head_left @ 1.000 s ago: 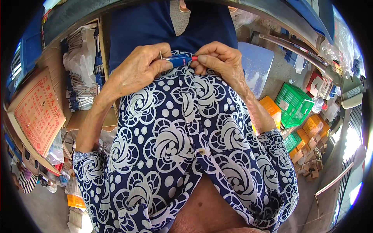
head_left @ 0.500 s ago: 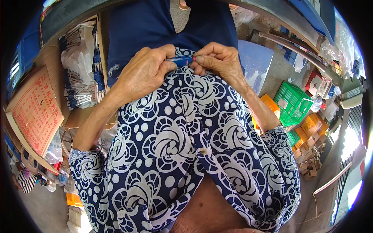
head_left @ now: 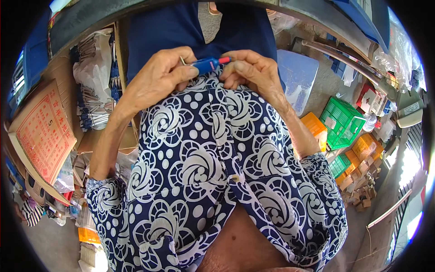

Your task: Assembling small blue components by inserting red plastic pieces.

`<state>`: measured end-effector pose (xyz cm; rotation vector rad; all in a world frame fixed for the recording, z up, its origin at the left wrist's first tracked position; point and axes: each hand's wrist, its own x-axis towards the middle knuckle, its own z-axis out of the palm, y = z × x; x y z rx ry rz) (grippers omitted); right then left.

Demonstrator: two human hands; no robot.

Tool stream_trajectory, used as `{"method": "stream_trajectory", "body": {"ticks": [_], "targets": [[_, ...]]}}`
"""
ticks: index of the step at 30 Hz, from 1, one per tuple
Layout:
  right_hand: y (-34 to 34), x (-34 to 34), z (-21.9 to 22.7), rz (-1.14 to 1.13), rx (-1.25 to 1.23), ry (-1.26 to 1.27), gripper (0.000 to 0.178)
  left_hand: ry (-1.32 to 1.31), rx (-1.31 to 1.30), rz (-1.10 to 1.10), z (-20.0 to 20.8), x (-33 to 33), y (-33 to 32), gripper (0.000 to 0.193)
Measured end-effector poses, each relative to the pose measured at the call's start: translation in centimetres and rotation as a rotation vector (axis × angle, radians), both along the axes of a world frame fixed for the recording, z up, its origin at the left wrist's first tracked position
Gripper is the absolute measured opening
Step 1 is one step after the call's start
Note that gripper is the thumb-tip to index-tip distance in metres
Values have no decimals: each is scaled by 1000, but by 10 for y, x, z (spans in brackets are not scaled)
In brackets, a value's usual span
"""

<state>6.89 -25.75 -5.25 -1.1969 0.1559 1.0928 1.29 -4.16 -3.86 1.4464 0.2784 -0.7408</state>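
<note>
Above the lap, both hands hold a blue tool [head_left: 207,65] (lying crosswise).

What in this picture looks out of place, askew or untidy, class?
Nothing looks damaged or spilled. Both hands, left hand and right hand, pinch a small blue tool with a red tip. Only the surroundings look untidy: cardboard boxes lie scattered on the floor at the right.

A small blue tube-shaped object with a red tip [head_left: 209,64] lies roughly level, red end pointing right.
</note>
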Motion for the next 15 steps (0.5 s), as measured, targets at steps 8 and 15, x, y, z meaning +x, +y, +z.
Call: {"method": "stream_trajectory", "body": {"ticks": [8, 15], "targets": [[9, 16, 6, 26, 41, -242, 31, -58, -158, 142, 15, 15, 5, 22], [20, 20, 23, -33, 4, -375, 31, -260, -235, 278, 19, 29, -15, 29]]}}
